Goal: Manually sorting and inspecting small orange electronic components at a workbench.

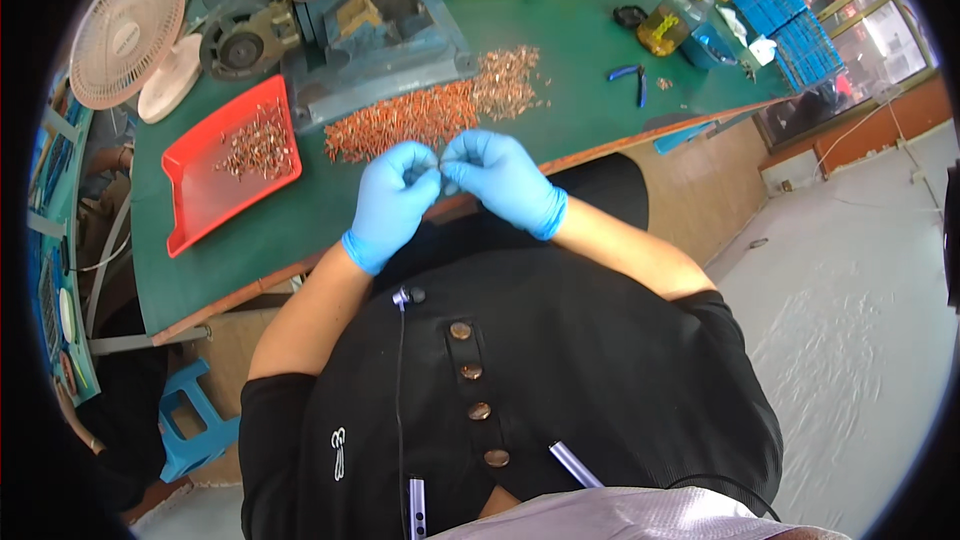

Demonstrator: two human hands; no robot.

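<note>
— At the near edge of the green bench (pixel 300 230), what is held between the two blue-gloved hands?

— A small part, mostly hidden, is pinched between the fingertips of the left hand (pixel 392 202) and the right hand (pixel 500 178); both are closed on it.

— How might it handle?

— It is judged light, stiff and easily dropped, like the copper-coloured pieces (pixel 430 110) heaped just beyond. A hold at each end is suggested.

— Which way is it pointed?

— Its long axis cannot be told; only the fingertips meeting are seen. More pieces are lying in the red tray (pixel 205 200).
</note>
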